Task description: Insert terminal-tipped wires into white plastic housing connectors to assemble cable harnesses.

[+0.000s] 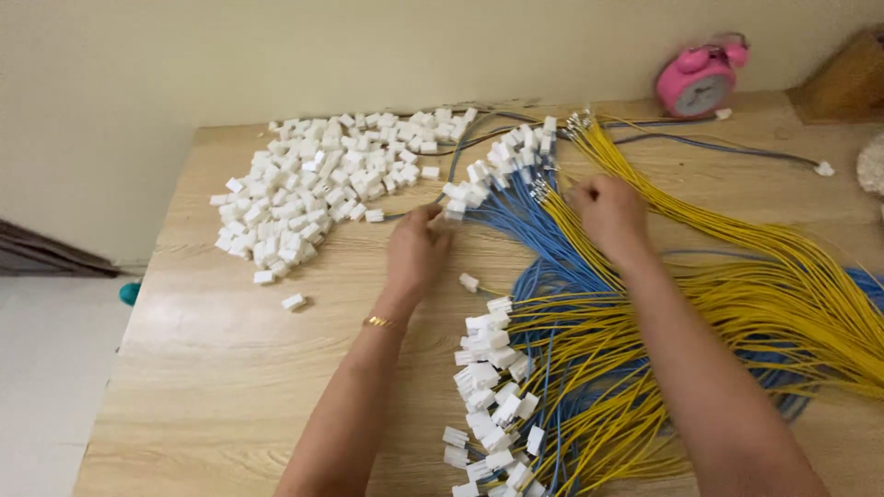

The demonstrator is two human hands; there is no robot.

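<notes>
My left hand [416, 248] is curled on a white plastic connector [453, 212] at the end of the blue wires [529, 230]. My right hand [608, 213] pinches a yellow wire [589, 189] among the bundle of yellow wires [737, 276]. A big heap of loose white connectors [318, 179] lies to the left of my left hand. Near the front edge, finished wires with white connectors [493, 387] fan out. One single connector [470, 282] rests between my arms.
The wooden table [212, 368] has its left edge near a white floor. A pink alarm clock [697, 83] stands at the back by the wall. A stray connector [294, 301] lies alone on the left. A wooden block sits at the far right corner.
</notes>
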